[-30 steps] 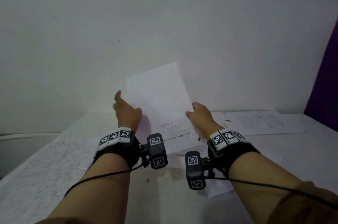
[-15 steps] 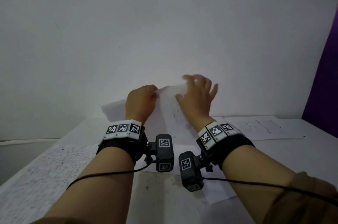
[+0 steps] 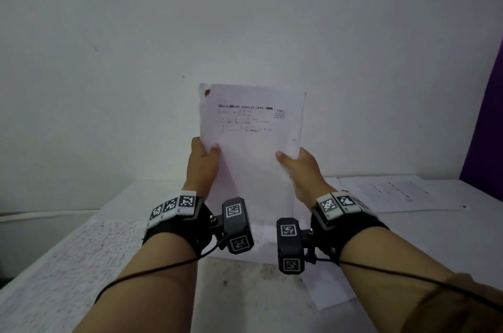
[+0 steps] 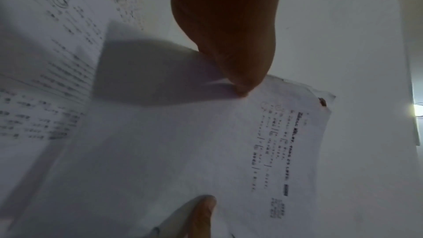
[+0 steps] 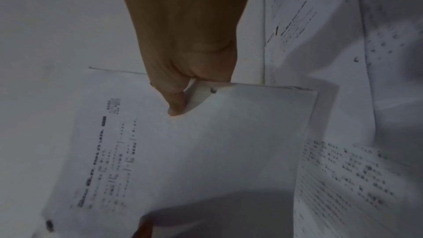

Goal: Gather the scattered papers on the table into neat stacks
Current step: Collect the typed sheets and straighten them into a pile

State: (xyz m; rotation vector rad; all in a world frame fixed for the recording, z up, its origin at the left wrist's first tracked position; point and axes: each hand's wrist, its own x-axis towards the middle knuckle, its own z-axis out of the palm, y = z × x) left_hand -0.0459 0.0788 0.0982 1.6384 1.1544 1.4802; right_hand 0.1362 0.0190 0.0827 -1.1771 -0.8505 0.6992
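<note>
- White sheets (image 3: 250, 147) are up in front of us, upright against the pale wall (image 3: 245, 19), printed side toward us, with a few lines of text near the top.
- Our left hand (image 3: 202, 166) pinches the left edge, thumb on the front face; the left wrist view shows the thumb (image 4: 238, 71) pressed flat on the page.
- Our right hand (image 3: 302, 169) clamps the right edge the same way, thumb in front, the rest of the hand behind.
- From the right wrist view, thin edges show at the grip, so we hold more than one page; how many, we cannot tell.
- A small brown mark (image 3: 206, 92) sits at the top left corner of the front page.
- The bottom edge hides behind the wrist cameras, so whether it touches the table (image 3: 245, 292) we cannot tell.
- More papers lie flat on the table: a densely written one (image 3: 68, 264) at the left, printed ones (image 3: 394, 194) at the far right, and another (image 3: 326, 292) under our right forearm.
- A purple strip (image 3: 487, 128) shows at the right edge.
</note>
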